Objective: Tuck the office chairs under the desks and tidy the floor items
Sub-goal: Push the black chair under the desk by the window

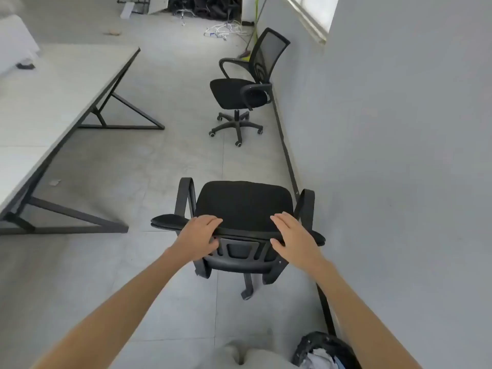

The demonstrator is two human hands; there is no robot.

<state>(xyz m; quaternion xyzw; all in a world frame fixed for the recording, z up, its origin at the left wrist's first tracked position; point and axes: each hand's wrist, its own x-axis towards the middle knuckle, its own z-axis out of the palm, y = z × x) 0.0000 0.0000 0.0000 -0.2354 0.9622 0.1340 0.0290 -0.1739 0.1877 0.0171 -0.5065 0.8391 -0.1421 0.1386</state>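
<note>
A black office chair (243, 203) stands right in front of me, its seat facing away. My left hand (198, 237) grips the top edge of its backrest on the left side. My right hand (294, 235) rests on the same edge to the right, thumb under the rim, fingers fairly flat. A second black mesh chair (247, 89) stands further off, against the right wall. White desks with black frames (53, 107) run along the left.
A black waste bin with paper (323, 351) stands by the wall at my right foot. White cables (223, 31) and dark clutter lie on the floor at the far end. A small scrap (54, 182) lies under the desk. Grey wall (399, 155) close on the right.
</note>
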